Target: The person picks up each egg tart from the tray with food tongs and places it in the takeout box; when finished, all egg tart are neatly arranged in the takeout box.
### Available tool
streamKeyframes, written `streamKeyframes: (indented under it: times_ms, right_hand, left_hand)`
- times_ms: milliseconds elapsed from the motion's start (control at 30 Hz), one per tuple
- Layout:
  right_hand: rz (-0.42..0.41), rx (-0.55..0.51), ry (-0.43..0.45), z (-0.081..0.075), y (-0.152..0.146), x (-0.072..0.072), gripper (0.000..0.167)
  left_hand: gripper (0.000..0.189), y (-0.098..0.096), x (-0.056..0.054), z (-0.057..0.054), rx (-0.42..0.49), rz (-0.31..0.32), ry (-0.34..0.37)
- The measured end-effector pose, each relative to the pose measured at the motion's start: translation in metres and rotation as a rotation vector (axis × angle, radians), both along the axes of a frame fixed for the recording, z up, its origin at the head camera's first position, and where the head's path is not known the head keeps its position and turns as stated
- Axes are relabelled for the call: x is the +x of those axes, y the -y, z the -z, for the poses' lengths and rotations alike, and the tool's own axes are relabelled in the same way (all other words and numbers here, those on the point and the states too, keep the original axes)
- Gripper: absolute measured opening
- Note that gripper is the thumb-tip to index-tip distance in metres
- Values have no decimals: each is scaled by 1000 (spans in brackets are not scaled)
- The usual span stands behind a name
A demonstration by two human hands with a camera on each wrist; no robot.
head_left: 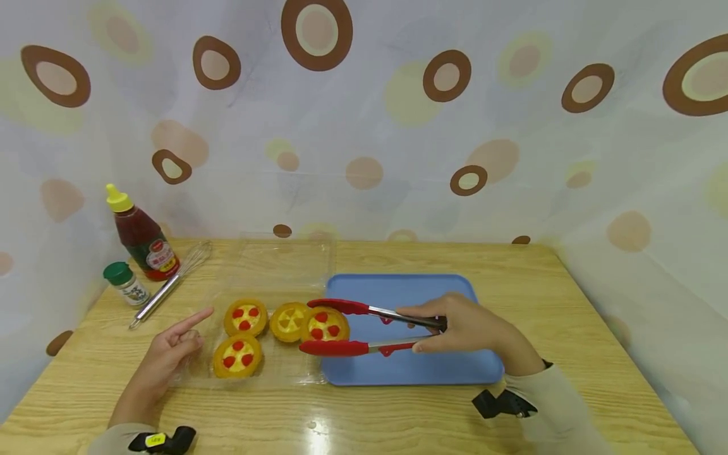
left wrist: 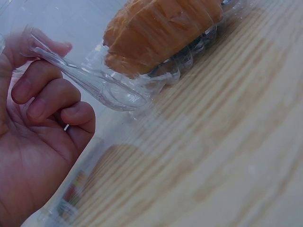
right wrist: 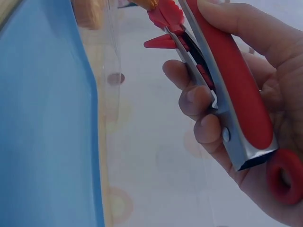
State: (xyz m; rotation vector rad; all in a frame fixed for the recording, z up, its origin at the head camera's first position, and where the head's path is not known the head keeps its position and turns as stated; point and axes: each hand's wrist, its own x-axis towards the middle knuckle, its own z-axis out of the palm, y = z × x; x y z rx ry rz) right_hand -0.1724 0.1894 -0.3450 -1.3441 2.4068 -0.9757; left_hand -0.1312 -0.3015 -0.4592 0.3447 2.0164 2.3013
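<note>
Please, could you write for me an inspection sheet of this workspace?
Surface: wood-grain table.
Job's things: open clear plastic container with three tarts; another berry-topped tart between the tips of the red-tipped tongs; blue tray at right.
Clutter: sauce bottle, green-capped shaker and whisk, far left.
Hands: right hand holds the tongs; left hand at the container's left edge, grip unclear.
Cables: nothing seen.
Surroundings: patterned backdrop.
</note>
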Motion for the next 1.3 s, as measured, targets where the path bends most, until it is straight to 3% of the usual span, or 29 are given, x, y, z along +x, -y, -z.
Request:
streamKeyframes:
  times_ms: [233,500,733,1100,1300]
  right_hand:
    - [-53,122,8,-6,34,-12,53]
    - [-151,227,-66,-7,63,-20,52]
    - [-182,264,-59,-9,72,-24,52]
    - [-198,322,59,-12,81,-27,51]
    - [-195,344,21,-15,85,-28,50]
  left_hand:
    - [53,-1,0,1,-30,-33,15]
    - [53,0,0,1,-19,-34,26]
    - [54,0,0,1,-17,-41,18]
    - [52,-1,0,1,-40,-54,35]
    - [53,-1,0,1,-36,-50,28]
